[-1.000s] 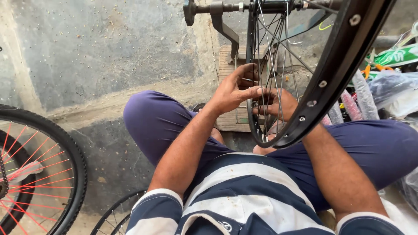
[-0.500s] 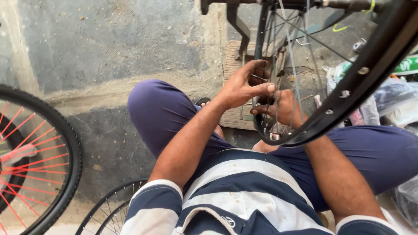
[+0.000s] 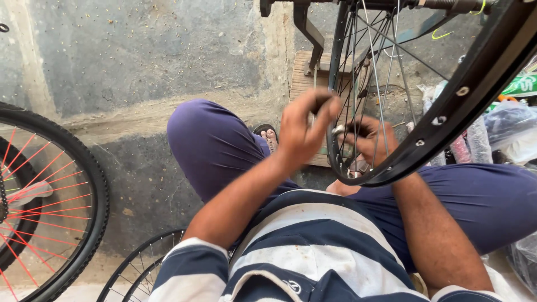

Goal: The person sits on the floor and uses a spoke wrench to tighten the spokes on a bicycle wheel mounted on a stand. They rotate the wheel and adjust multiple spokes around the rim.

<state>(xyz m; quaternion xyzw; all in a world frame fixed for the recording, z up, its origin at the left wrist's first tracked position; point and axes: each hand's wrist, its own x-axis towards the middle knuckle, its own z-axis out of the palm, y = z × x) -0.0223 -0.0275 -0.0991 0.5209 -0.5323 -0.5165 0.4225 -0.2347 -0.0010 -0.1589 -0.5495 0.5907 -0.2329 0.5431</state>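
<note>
1. I see the bare black wheel rim [image 3: 447, 112] standing in front of me, right of centre, its plane running near-to-far and tilted up to the far right; its lowest arc sits just above my right thigh.
2. My left hand [image 3: 302, 131] is just left of the rim's near edge, fingers curled, thumb and forefinger pinched together. It's blurred, so I cannot tell if anything small is gripped.
3. My right hand [image 3: 369, 140] is inside the rim among the spokes [image 3: 386, 72], fingers closed around a spoke or nipple, likely; part hidden by the rim.
4. Key relation: the rim lies right of the left hand, almost touching; the right hand is nearer, already in it.
5. Spokes run long-axis upward to the hub axle [image 3: 391, 4].
6. Far left: a tyred wheel with red spokes [image 3: 56, 196], well apart.
</note>
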